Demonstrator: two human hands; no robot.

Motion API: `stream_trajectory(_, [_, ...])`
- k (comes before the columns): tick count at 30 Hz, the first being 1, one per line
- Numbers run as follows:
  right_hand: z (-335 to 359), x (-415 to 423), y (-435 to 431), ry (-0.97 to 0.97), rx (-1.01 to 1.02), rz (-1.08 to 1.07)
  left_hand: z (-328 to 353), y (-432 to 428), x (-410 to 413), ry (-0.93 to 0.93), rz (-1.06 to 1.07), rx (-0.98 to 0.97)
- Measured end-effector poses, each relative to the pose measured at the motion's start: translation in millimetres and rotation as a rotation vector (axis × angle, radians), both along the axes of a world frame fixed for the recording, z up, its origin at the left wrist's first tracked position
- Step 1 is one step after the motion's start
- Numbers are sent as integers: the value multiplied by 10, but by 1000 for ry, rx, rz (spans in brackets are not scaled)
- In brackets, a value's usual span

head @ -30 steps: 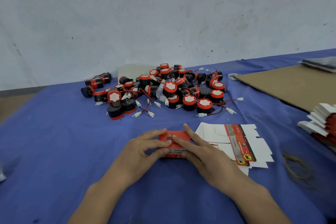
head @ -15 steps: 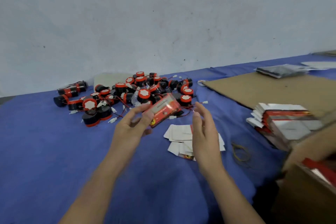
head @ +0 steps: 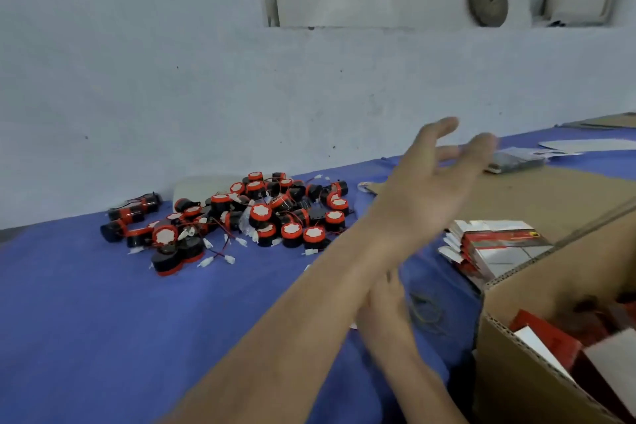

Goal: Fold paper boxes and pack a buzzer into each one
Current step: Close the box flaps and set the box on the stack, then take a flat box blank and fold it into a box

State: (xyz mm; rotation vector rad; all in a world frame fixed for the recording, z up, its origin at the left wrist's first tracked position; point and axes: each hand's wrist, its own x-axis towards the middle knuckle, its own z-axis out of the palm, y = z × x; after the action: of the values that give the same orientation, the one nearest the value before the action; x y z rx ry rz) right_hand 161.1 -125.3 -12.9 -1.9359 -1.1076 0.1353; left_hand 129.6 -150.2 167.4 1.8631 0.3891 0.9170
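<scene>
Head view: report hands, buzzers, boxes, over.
Left hand open, empty, raised. Right hand low, half hidden under left forearm, grip unclear. Buzzers piled loose; red boxes in carton.

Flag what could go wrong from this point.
The forearm of the open left hand crosses over the right hand; the two could collide. The stack of flat red-and-white paper boxes lies beside the brown corrugated carton and might get knocked. Tangled wires in the red-and-black buzzer pile could drag extras along.
</scene>
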Motion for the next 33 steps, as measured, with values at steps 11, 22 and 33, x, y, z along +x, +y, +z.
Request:
stream_trajectory(11, [-75, 230, 268, -70, -526, -99, -1814, 1527, -849, 635, 423, 136])
stream_trajectory(22, [-67, 558, 256, 9, -94, -273, -2099, 1936, -300, 886, 318, 342])
stream_trajectory(33, [444, 449, 167, 589, 801, 202, -1026, 1304, -834, 164, 268, 313])
